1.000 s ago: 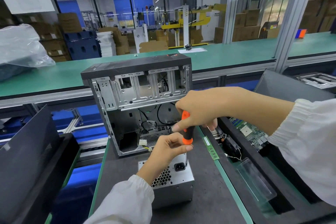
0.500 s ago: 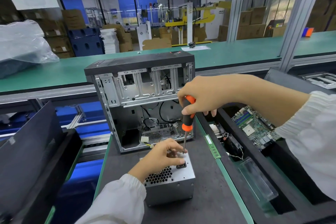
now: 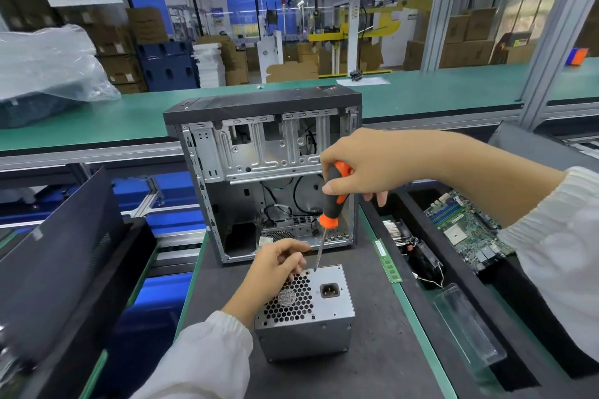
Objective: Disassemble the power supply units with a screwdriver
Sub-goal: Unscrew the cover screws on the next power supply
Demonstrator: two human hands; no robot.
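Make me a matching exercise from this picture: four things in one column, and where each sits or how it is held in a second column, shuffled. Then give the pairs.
1. screwdriver
2. power supply unit
3. computer case
4. memory stick

A. stands open behind the silver box
B. gripped by the right hand
C. lies along the mat's green edge
D. steadied by the left hand

Pairs: 1-B, 2-D, 3-A, 4-C

On the dark worktop (image 3: 372, 350) a grey power supply unit (image 3: 308, 314) sat before an opened computer case (image 3: 269, 172). The left hand (image 3: 275, 264) rested on the unit's far edge, while the right hand (image 3: 366, 165) gripped an orange-and-black screwdriver (image 3: 330, 201), its tip touching the unit's top near the left fingers (image 3: 296, 253).
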